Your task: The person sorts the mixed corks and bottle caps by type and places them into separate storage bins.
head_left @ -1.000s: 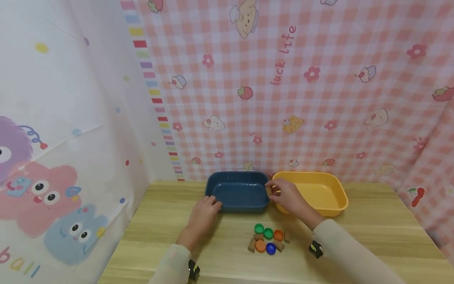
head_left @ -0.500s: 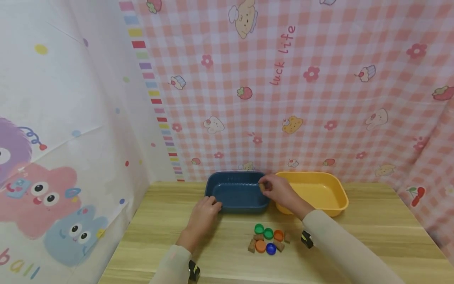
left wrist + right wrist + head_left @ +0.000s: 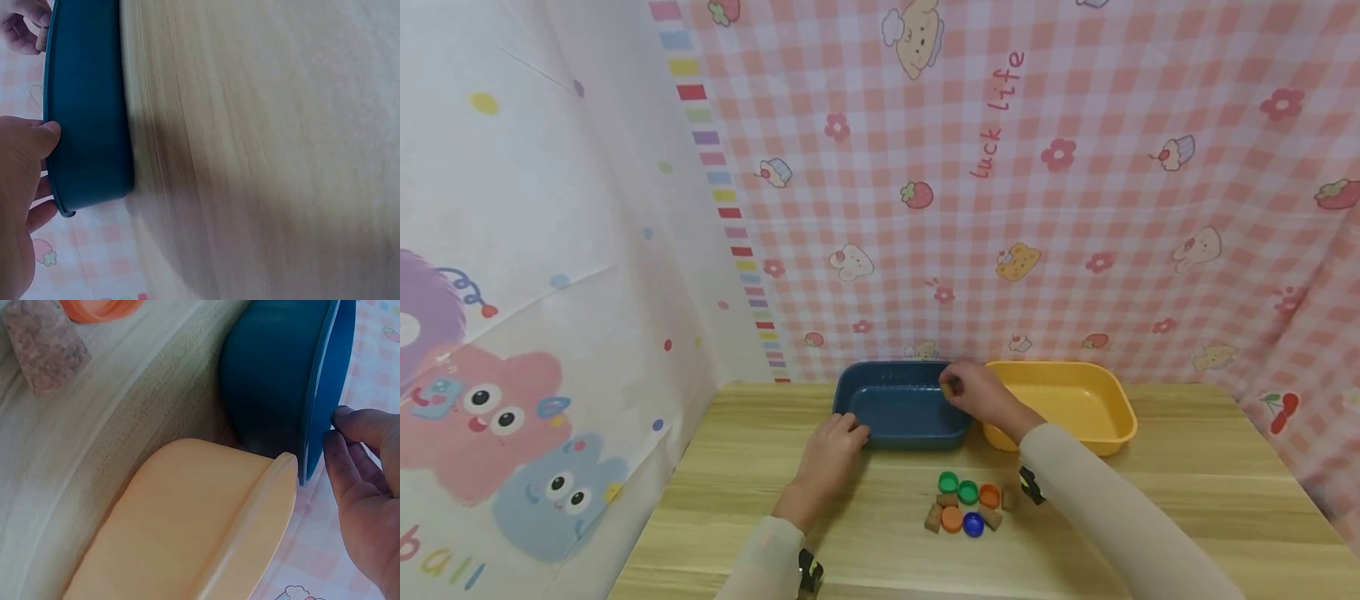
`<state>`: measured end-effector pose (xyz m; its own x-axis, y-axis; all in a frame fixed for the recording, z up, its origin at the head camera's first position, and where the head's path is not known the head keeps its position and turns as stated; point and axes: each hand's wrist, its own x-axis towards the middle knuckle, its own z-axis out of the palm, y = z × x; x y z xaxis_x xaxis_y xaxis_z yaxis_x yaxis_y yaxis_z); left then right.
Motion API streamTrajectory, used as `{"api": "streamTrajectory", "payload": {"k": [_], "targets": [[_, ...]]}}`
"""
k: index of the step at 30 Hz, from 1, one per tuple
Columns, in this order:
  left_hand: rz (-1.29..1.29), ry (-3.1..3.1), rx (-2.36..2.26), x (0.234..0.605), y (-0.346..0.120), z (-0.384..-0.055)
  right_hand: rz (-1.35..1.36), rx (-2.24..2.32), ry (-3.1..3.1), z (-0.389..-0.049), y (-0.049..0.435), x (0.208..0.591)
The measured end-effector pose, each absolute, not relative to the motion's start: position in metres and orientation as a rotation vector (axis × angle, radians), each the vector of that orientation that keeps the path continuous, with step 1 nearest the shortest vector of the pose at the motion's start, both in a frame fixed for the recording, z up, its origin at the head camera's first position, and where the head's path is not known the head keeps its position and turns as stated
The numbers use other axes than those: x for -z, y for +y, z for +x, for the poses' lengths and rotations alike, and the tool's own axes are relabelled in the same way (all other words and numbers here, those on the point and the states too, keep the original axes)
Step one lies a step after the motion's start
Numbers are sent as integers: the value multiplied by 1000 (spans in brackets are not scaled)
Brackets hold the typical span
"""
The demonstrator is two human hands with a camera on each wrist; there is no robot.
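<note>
My left hand (image 3: 831,450) grips the near left rim of the dark blue bin (image 3: 895,410). In the left wrist view its thumb lies on the outer wall and the other fingers are behind the rim. Over the right part of that bin, my right hand (image 3: 988,396) pinches a small brown cork piece (image 3: 42,39) between thumb and fingers. The cork is mostly hidden by the fingers in the head view. In front of the bins lie green caps (image 3: 967,492), orange caps (image 3: 952,520), a blue cap (image 3: 973,524) and several cork pieces (image 3: 990,518).
A yellow bin (image 3: 1067,412) stands right of the blue one, under my right forearm. Both bins are at the back of the wooden table (image 3: 715,508), against a pink checked cloth (image 3: 970,217). A white printed cloth (image 3: 602,333) hangs at the left.
My right hand has moved left, from the gap between the bins to over the blue bin, carrying the cork piece. The left hand stays on the blue bin's rim.
</note>
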<state>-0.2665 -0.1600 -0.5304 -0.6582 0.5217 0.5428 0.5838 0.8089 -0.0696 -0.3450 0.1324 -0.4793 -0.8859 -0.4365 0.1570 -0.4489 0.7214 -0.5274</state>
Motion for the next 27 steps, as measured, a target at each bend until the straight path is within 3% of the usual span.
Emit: {"api": "streamTrajectory", "payload": {"k": [27], "targets": [[-818, -2433, 97, 532, -161, -268, 771, -702, -2992, -361, 117, 486]]}}
